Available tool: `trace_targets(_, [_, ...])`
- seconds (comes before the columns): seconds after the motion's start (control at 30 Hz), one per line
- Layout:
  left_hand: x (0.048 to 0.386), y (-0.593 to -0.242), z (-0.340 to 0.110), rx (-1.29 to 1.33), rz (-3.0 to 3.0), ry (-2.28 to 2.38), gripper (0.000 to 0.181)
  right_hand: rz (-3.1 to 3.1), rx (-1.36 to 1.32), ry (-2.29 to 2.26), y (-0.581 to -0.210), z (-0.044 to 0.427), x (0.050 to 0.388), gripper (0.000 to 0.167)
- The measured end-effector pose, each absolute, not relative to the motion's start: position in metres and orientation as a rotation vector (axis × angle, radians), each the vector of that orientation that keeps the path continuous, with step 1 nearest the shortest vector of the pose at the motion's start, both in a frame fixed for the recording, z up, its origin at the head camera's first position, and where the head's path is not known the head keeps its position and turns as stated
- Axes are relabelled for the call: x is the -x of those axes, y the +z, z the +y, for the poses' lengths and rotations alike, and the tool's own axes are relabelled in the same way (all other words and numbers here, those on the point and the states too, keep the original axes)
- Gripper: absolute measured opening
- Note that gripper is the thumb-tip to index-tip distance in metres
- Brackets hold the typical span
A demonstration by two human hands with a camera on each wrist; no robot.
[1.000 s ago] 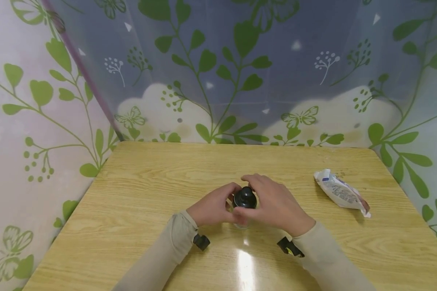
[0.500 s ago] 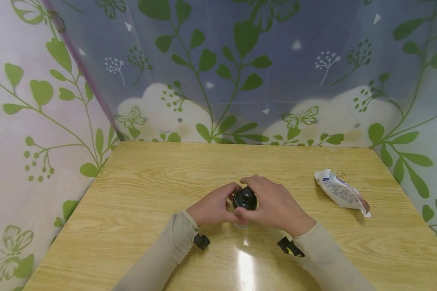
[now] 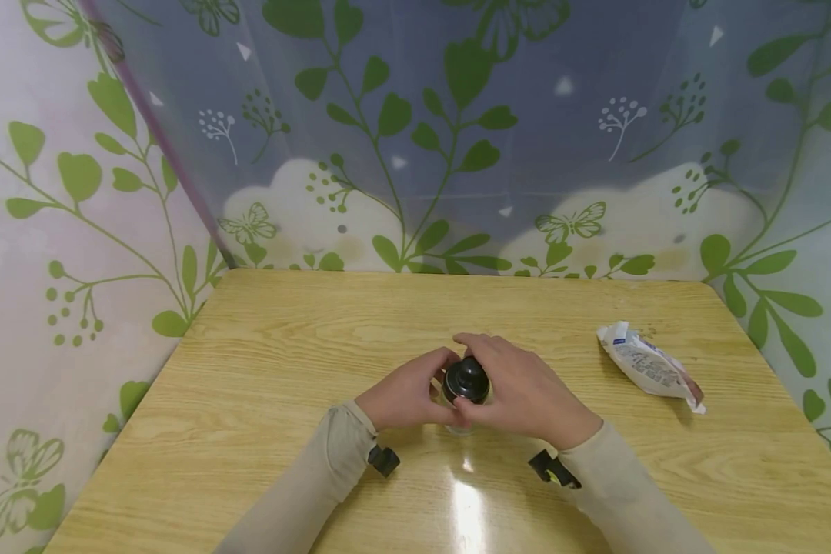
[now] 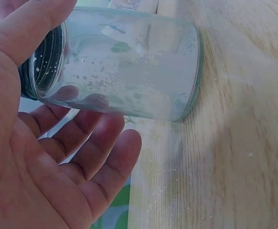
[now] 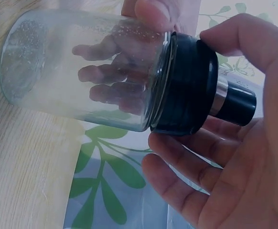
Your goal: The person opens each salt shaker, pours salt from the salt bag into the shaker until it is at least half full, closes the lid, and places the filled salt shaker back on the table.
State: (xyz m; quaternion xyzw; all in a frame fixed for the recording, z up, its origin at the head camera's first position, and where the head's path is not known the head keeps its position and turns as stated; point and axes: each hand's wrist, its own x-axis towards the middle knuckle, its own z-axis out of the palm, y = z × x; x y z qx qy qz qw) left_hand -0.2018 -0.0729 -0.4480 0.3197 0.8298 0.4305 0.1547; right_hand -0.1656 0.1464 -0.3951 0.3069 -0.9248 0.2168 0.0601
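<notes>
A clear glass jar (image 4: 129, 67) with white specks inside stands on the wooden table, seen sideways in both wrist views. My left hand (image 3: 405, 394) grips the glass near its top, thumb on one side and fingers round the other. On the jar sits a black lid (image 5: 189, 86) with a knob (image 3: 470, 369). My right hand (image 3: 529, 388) holds the lid's rim between thumb and curled fingers. In the right wrist view, the left fingers (image 5: 105, 74) show through the glass. The jar's base touches the tabletop.
A crumpled white packet (image 3: 647, 363) lies on the table (image 3: 284, 331) to the right. Patterned fabric (image 3: 415, 138) with green leaves hangs behind the table and along both sides. White specks lie on the wood in the left wrist view.
The fingers and thumb of my right hand have shifted slightly around the lid. My left hand, the jar and the packet stay where they were.
</notes>
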Motion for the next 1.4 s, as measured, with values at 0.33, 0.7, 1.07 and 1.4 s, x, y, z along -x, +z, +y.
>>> trace_targets(0.33, [0.2006,-0.4445,-0.0724,-0.894,2.377,1.219,0.068,-2.797,-1.032,0.721,-0.3941,0.1474,0.1661,0.088])
trace_targets(0.7, [0.2001,-0.4448,-0.0728,-0.905,2.372,1.217,0.068,-2.826,-0.819,0.705,-0.3945,0.1453,0.1676,0.110])
trace_targets(1.07, [0.2006,-0.4458,-0.0727,-0.912,2.364,1.225,0.071,-2.824,-0.827,0.615,-0.3968,0.1468,0.1672,0.106])
trace_targets(1.4, [0.2005,-0.4442,-0.0725,-0.904,2.381,1.220,0.063,-2.787,-0.928,0.637,-0.3960,0.1485,0.1672,0.098])
